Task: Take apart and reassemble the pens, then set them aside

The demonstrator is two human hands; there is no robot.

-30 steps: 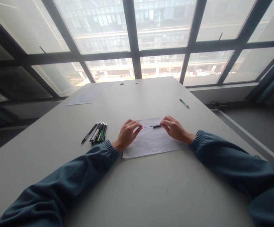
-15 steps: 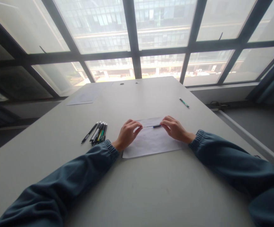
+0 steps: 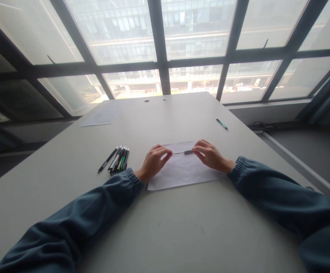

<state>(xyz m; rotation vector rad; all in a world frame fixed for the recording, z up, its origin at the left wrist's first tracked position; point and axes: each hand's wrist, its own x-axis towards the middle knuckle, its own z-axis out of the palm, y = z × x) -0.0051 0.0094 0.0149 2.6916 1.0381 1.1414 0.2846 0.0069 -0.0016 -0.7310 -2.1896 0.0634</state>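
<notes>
Over a sheet of white paper (image 3: 182, 174), my left hand (image 3: 155, 160) pinches one end of a thin dark rod (image 3: 178, 153) that looks like a pen refill. The rod runs across to a short dark pen part (image 3: 187, 152), whose other end sits between the thumb and fingertips of my right hand (image 3: 207, 154). Rod and pen part seem to meet in line, though the joint is too small to make out. Both hands are closed, thumbs against fingers. To the left of my left hand lies a bunch of pens (image 3: 120, 160), mostly black, with green and yellow among them.
A green pen (image 3: 222, 124) lies at the right side of the white table (image 3: 165, 223). Another sheet of paper (image 3: 99, 116) is at the far left. Two small dark items lie near the far edge, before large windows (image 3: 195, 28).
My right hand has shifted slightly left, nearer my left hand. The pen part looked bluish before and now appears dark grey. My left hand has barely moved.
</notes>
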